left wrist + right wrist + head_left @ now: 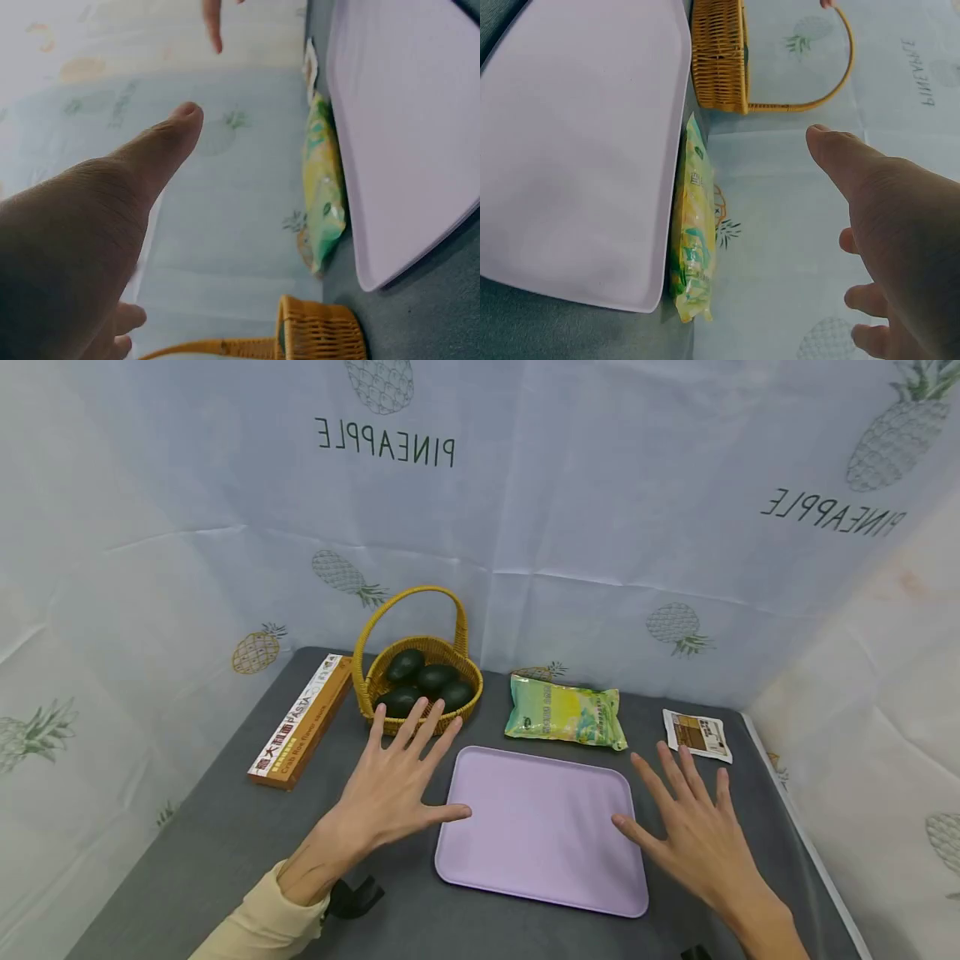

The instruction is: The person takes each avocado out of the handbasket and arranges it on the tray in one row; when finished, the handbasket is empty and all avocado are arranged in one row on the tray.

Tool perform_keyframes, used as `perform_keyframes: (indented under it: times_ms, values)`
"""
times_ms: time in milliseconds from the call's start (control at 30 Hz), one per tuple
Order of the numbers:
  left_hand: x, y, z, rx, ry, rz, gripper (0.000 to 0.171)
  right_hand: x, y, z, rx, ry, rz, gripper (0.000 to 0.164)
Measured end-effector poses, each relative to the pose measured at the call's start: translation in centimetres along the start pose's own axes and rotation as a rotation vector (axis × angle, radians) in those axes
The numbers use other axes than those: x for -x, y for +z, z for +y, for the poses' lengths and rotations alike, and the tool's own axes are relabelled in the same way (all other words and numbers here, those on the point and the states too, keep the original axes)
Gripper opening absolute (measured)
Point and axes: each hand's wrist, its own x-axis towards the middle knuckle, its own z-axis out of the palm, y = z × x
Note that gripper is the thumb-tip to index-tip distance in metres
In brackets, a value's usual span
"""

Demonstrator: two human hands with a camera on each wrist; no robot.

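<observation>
Nearest to us, our left hand [390,785] and right hand [693,827] hover flat over the grey bench [225,852], palms down, fingers spread wide and straight, holding nothing. A cream sleeve [262,927] covers the left forearm. Between the hands lies the lilac tray [540,827], flat on the bench. Our left thumb reaches toward the tray's left edge and our right thumb toward its right edge; we cannot tell whether either touches it. The left wrist view shows our left thumb [161,150] stretched out, and the right wrist view shows our right thumb [847,161] likewise extended, with the tray's rounded corner beside it.

Just behind the tray lies a green and yellow packet [566,714], close along the tray's far edge. To the left of the packet stands a wicker basket [431,714] with an upright handle, holding dark avocados [423,681]; our left fingertips lie just in front of it. Left of the basket lies a long pasta box [300,722]. At far right, near our right fingertips, lies a small brown and white sachet [697,735]. A pineapple-printed cloth [600,527] hangs behind.
</observation>
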Motion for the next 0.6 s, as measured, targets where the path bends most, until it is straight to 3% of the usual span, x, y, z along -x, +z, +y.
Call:
perform_keyframes:
  times_ms: [200, 367, 500, 600]
  values:
    - [-0.2, -0.4, -0.8, 0.037, -0.081, 0.080, 0.116, -0.2, -0.1, -0.3, -0.048, 0.019, -0.018, 0.092]
    - [-0.3, -0.6, -2.3, 0.095, -0.165, 0.302, 0.106, -0.8, -0.2, -0.7, -0.061, 0.015, -0.020, 0.089]
    - [-0.5, -0.6, -3.9, 0.253, -0.282, 0.472, 0.089, -1.5, -0.5, -1.2, -0.083, 0.008, -0.034, 0.088]
    - [-0.6, -0.7, -5.2, 0.418, -0.400, 0.515, 0.078, -2.1, -0.7, -1.5, -0.107, 0.008, -0.049, 0.088]
